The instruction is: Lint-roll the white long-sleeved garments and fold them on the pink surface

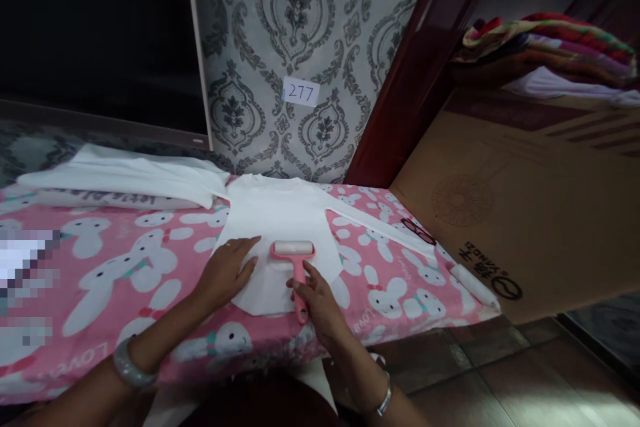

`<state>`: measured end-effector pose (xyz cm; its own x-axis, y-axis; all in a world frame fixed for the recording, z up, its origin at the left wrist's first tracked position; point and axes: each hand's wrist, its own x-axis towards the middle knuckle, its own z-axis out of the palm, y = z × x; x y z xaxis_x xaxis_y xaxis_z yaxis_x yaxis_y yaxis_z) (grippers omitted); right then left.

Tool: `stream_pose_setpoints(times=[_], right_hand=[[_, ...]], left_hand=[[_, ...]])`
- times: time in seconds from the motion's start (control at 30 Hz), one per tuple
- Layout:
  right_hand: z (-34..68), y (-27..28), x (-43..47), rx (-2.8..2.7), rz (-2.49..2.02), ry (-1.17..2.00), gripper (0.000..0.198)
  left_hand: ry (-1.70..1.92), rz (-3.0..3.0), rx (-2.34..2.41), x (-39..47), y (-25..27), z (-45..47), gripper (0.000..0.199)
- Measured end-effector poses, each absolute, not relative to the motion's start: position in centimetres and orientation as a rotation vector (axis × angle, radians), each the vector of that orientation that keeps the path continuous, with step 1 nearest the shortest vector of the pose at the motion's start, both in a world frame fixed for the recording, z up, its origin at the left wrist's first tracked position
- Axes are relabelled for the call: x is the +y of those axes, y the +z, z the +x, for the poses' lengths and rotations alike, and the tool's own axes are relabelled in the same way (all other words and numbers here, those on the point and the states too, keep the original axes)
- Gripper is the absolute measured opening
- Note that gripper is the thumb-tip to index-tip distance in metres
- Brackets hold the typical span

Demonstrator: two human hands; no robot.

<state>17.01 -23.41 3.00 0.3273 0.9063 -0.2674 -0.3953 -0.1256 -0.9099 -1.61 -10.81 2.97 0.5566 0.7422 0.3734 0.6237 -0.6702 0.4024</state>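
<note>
A white long-sleeved shirt (275, 210) lies spread out on a pink cloth (190, 267) printed with white rabbits. On the shirt's lower front rests a lint roller (293, 250) with a pink handle and a white roll. My right hand (320, 300) has its fingers closed about the handle. To the left, my left hand (231, 270) lies on the shirt with its fingers stretched out, holding nothing. One sleeve reaches out to the right across the cloth.
White folded fabric (135, 173) lies at the back left below a dark screen (95, 33). Dark-rimmed glasses (419, 231) and a white roll (474, 285) lie at the right. A large cardboard box (540, 193) stands beside the table, with folded textiles (550, 47) above it.
</note>
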Motion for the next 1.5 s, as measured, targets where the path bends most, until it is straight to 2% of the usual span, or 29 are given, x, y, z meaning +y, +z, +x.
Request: stream_pose_setpoints(times=[0.07,0.2,0.27,0.33,0.43,0.57,0.7,0.83,1.0,1.23,1.5], right_hand=[[18.3,3.4,-23.9,-0.609,-1.273,1.224,0.074],[21.9,4.4,-23.5,-0.801,-1.393,1.076,0.044],[23.8,4.8,-22.2,-0.914,-1.517,0.868,0.045],[25.5,4.9,-20.6,-1.01,-1.638,0.648,0.054],[27.2,4.7,-18.6,-1.137,-1.75,0.517,0.059],[29.0,4.2,-20.0,-1.281,-1.827,0.53,0.051],[31.4,5.0,-25.7,-1.393,-1.831,0.502,0.046],[33.2,7.6,-30.4,-1.385,-1.886,0.758,0.051],[31.0,9.0,-27.4,-1.373,-1.785,0.707,0.054],[26.2,5.4,-19.0,-1.49,-1.732,0.545,0.046],[31.1,6.0,-29.3,-1.503,-1.842,0.713,0.044]], left_hand=[[0.599,2.73,1.16,-9.8,1.9,-2.6,0.059],[0.281,2.802,1.202,-9.2,-0.3,-4.4,0.063],[0.255,2.805,1.198,-9.5,-0.9,-4.8,0.063],[0.302,2.815,1.202,-9.8,-1.1,-5.0,0.063],[0.35,2.824,1.206,-10.0,-1.0,-4.9,0.064],[0.359,2.85,1.224,-10.1,-1.1,-4.9,0.065],[0.449,2.891,1.14,-10.0,-1.5,-5.2,0.062],[0.559,2.886,1.075,-9.9,-1.6,-5.3,0.055],[0.672,2.866,1.074,-10.1,-1.3,-5.2,0.04],[0.74,2.882,1.018,-10.6,-0.8,-5.7,0.03],[0.702,2.89,0.975,-11.2,0.0,-5.4,0.018]])
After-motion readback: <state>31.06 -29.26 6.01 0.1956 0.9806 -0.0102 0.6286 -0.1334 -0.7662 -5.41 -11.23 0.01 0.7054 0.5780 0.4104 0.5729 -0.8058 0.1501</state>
